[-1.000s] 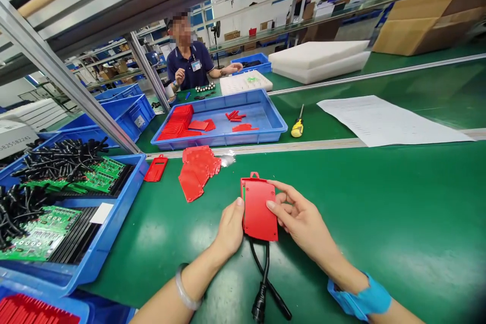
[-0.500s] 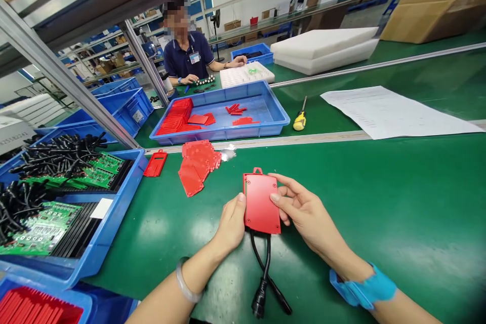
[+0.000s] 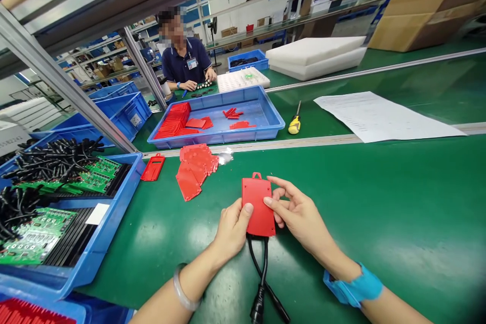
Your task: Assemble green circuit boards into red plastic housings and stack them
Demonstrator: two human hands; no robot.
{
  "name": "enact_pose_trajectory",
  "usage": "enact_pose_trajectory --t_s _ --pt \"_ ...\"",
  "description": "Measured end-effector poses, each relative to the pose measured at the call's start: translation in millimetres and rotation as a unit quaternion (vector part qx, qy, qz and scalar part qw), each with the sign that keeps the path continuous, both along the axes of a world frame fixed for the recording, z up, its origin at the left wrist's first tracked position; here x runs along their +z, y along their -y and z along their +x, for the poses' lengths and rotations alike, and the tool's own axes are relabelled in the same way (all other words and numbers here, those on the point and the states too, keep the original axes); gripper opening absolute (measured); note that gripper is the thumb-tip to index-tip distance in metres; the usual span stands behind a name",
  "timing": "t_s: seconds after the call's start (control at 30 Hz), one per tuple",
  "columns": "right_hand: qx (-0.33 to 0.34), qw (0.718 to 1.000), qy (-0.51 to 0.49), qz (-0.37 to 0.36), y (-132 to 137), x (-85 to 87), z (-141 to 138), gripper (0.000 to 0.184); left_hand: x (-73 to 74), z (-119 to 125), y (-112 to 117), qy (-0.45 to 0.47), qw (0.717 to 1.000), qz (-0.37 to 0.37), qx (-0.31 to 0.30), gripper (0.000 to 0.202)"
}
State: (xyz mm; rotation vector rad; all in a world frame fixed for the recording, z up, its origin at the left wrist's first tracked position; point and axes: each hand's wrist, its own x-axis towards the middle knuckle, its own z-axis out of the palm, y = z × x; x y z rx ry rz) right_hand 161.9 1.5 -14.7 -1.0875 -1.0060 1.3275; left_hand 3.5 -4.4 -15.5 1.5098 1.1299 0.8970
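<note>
A flat red plastic case [image 3: 258, 205] with a small loop at its top lies on the green belt in front of me. Both hands grip it. My left hand [image 3: 231, 230] holds its left lower edge, thumb pressed on the lid. My right hand [image 3: 296, 215] pinches the right edge, thumb on the lid and fingers curled behind. Two black cables [image 3: 264, 283] with a plug run out of the case's bottom toward me. A pile of red lids [image 3: 195, 167] lies just beyond, and a single red frame piece [image 3: 153, 167] to its left.
A blue tray [image 3: 114, 212] at left holds green circuit boards and black cables. A blue tray [image 3: 273, 116] of red parts sits across the rail, with a yellow screwdriver [image 3: 293, 124] and a paper sheet [image 3: 379, 116] to its right. Another person [image 3: 184, 63] works at the far end.
My left thumb has moved from the case's side onto its lid. The lid now sits flush; the green board edge seen earlier at the left is hidden. The far person's hands dropped to the table.
</note>
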Motion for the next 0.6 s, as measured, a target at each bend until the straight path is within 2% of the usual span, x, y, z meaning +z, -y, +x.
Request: enact_pose_trajectory --t_s 0.17,0.33,0.47,0.6 --pt "0.045 0.998 -0.03 -0.032 -1.3 0.2 2.2 0.05 1.2 -0.7 0.5 -0.017 1.0 0.016 -0.009 0.046" --pt "0.1 0.993 -0.059 -0.01 -3.7 2.1 2.8 0.037 -3.5 -1.7 -2.3 0.002 1.0 -0.006 -0.015 0.046" --pt "0.105 0.988 -0.111 0.006 -2.9 5.1 -0.8 0.036 -5.8 -3.7 -4.9 0.015 0.999 -0.032 -0.019 0.052" --pt "0.081 0.987 -0.138 0.002 -3.4 3.9 -6.4 0.048 -14.1 -14.3 -11.7 -0.012 0.998 -0.061 -0.004 0.059"
